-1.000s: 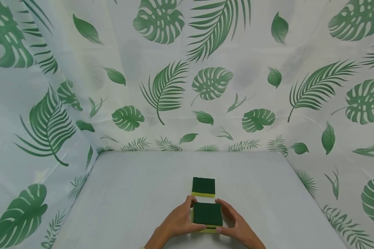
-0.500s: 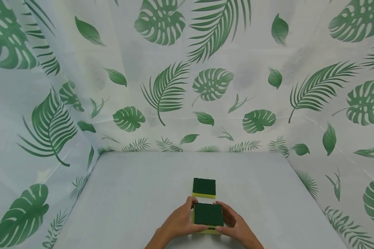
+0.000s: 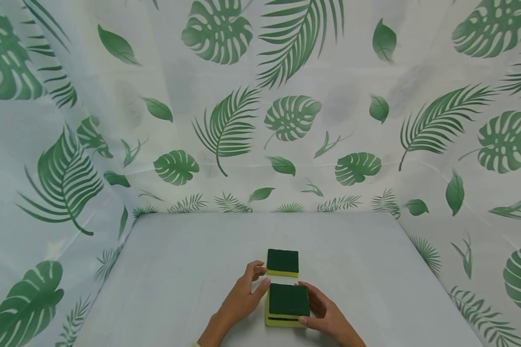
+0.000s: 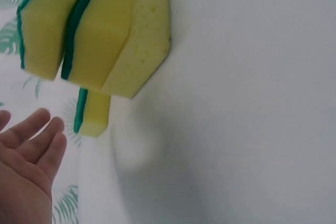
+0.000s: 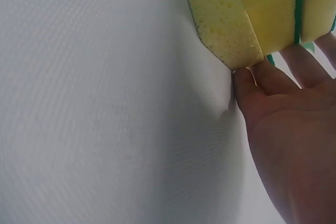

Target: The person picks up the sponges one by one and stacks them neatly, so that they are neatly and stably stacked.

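Observation:
Near the front of the table sits a stack of sponges (image 3: 289,300), its top sponge yellow with a dark green scouring face upward. The left wrist view shows a second green-faced sponge (image 4: 100,30) beneath the top one, and a plain pale yellow sponge (image 4: 149,30) at the bottom. My right hand (image 3: 330,318) holds the stack's right side, thumb at the front corner and fingers round the back. My left hand (image 3: 242,298) is off the stack at its left, fingers loosely bent, nothing held. Just behind lies a single green-topped sponge (image 3: 282,261), close to my left fingertips.
A white-covered table (image 3: 191,260) extends around the sponges. White curtains with green leaf prints (image 3: 239,125) stand at the back and on both sides of the table.
My left hand has let go of the stack and moved to the left and slightly away, its fingers opening. The right hand stays on the stack, which has hardly moved.

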`<state>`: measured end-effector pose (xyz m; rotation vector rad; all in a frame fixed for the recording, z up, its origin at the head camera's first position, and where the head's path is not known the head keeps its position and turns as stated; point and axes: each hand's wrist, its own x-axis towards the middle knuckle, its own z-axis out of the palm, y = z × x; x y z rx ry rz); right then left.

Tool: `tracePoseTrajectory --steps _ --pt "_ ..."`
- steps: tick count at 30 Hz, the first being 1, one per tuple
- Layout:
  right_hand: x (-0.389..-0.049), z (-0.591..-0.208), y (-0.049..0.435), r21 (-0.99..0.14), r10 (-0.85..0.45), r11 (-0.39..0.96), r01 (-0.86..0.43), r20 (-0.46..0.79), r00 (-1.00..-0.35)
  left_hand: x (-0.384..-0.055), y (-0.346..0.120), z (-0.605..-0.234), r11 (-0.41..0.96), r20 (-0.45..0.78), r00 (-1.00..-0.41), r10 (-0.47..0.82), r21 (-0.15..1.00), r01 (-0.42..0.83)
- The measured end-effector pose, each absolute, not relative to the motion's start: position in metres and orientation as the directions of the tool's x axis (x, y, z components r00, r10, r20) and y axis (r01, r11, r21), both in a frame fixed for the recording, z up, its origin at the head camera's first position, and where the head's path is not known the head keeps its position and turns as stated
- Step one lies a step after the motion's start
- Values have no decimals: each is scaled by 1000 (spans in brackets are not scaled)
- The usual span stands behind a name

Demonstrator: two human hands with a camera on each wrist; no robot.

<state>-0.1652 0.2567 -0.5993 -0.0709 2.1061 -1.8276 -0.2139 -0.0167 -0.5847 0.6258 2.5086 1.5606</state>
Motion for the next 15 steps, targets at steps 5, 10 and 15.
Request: tracePoseTrajectory --steps 5,10,15 --pt "-165 -599 256 -964 -257 171 201 -241 -936 -224 -24 -585 350 177 -925 336 889 297" --pt "-166 -601 256 -965 -272 161 208 -246 -930 -234 -30 -581 379 173 -941 290 883 279" --pt "-164 -600 256 -963 -256 175 207 -247 -935 -239 -33 -579 395 149 -950 274 883 252"
